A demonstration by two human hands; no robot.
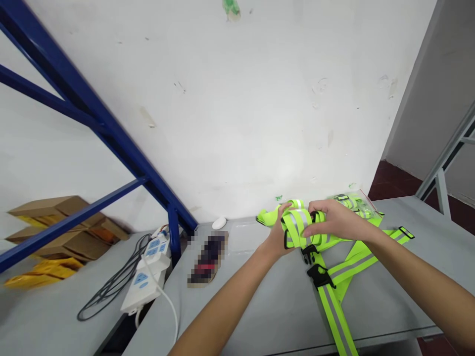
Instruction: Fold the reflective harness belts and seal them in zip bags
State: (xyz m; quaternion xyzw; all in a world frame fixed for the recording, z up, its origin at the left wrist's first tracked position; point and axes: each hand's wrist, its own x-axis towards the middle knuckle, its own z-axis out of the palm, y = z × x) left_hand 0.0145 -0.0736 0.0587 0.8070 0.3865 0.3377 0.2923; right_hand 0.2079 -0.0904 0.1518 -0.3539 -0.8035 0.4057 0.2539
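Observation:
A bundle of neon yellow-green reflective strap (pixel 297 225) with a silver stripe is gathered in loops above the grey table. My left hand (pixel 276 235) grips its left side, the fingers partly hidden behind the loops. From the right, my right hand (pixel 332 220) pinches the same bundle between thumb and fingers. Below the hands, a black buckle (pixel 321 277) joins straps on the table. One strap (pixel 336 316) runs down over the front edge, and another reaches right to a black slider (pixel 406 232).
A clear plastic bag (pixel 356 202) with more neon straps lies by the wall. Left of my hands are a blurred-out object (pixel 208 259) and a white oval object (pixel 219 223). Power strips (pixel 148 269), cables, cardboard boxes (pixel 70 227) and a blue frame (pixel 122 153) stand farther left.

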